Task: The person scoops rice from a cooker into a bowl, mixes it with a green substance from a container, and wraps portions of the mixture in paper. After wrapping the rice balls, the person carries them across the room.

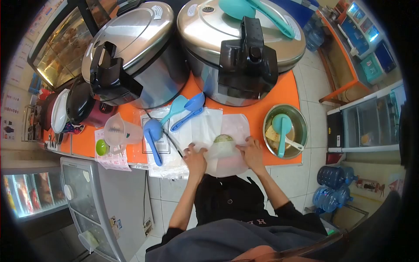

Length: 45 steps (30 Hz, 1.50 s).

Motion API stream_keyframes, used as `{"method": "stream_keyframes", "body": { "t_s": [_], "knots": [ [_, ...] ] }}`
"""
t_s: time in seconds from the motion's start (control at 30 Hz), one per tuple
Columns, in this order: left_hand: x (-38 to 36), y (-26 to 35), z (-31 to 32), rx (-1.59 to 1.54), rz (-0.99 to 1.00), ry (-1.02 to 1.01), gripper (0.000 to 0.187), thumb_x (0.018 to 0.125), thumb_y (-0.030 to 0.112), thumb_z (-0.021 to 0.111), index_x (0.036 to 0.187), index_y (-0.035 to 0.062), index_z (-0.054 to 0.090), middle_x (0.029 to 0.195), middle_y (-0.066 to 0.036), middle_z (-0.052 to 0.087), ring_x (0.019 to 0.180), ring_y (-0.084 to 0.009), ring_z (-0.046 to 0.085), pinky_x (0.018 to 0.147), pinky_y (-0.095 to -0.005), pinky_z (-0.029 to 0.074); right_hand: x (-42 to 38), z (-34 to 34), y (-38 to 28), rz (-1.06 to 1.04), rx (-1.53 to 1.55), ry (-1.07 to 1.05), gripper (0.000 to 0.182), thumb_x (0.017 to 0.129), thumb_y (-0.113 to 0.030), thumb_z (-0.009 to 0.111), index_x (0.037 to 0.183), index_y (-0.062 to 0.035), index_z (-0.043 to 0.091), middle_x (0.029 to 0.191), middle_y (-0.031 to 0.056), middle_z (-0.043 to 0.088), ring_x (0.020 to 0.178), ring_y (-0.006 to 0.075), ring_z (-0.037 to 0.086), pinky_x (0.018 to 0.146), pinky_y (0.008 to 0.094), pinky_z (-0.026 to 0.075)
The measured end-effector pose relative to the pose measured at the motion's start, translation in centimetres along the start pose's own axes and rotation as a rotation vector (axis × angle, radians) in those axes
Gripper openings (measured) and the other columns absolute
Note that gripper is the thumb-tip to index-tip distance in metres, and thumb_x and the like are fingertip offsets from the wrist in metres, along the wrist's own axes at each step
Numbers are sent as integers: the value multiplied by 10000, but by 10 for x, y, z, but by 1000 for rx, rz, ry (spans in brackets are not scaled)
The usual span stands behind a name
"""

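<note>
At the front edge of the orange table [283, 94], a whitish sheet [222, 165] is folded up over a greenish, rounded portion of food [223, 138]. My left hand [195, 159] pinches the sheet's left side. On its right side, my right hand [252, 153] has its fingers closed on the same sheet. Beneath and left of it lie white sheets [192, 139]. Blue scoops [152, 131] and a teal scoop [175, 107] rest on these sheets. Right of my right hand stands a metal bowl [267, 126] holding a teal ladle [283, 124] and a pale spatula.
Two large metal cookers [135, 35] stand at the back, with teal utensils [273, 19] on the right lid. A clear measuring jug [122, 131] and a green cup [102, 147] are at the left. Blue water bottles [331, 194] stand on the floor at the right.
</note>
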<state>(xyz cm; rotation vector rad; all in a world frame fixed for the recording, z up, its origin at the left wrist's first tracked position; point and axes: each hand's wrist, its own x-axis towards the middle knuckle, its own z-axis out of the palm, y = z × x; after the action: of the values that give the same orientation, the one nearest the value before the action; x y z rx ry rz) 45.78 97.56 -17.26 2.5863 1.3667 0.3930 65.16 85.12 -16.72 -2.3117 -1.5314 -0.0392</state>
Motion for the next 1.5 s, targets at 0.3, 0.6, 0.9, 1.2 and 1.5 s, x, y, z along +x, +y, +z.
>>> {"method": "stream_keyframes", "body": {
  "t_s": [0.3,0.6,0.9,1.2,1.5],
  "knots": [
    [-38,-4,16,-841,-817,-101,223,786,206,692,795,-3,616,660,-162,646,716,-195,677,573,-299,508,7,32,7,407,570,-290,103,779,-27,547,879,-44,565,777,104,643,766,237,630,700,340,476],
    [20,-23,32,-919,-195,-1,558,723,-7,626,1182,34,309,903,-150,621,872,-255,618,795,-320,474,60,13,6,537,540,-432,232,769,-57,568,1000,-59,579,846,77,657,781,214,639,732,320,482],
    [83,-14,11,-553,-41,212,578,701,91,700,1192,28,400,1097,-178,515,1076,-353,480,905,-437,356,173,23,7,-326,317,-670,596,664,-43,645,1232,-123,484,1062,108,600,1019,298,532,866,412,429],
    [-1,39,87,-334,-241,-16,655,686,405,724,1070,-38,432,1040,-143,463,1024,-321,414,879,-445,281,53,-14,-8,-342,220,-436,425,660,-4,596,1074,-100,612,885,94,593,911,256,549,883,401,408],
    [26,40,42,-495,-425,-131,921,566,400,794,1230,-39,330,1157,-166,402,1114,-354,352,945,-481,265,39,6,11,-171,325,-121,330,673,-13,606,994,-89,630,881,61,584,893,240,545,834,394,415]
  ]
}}
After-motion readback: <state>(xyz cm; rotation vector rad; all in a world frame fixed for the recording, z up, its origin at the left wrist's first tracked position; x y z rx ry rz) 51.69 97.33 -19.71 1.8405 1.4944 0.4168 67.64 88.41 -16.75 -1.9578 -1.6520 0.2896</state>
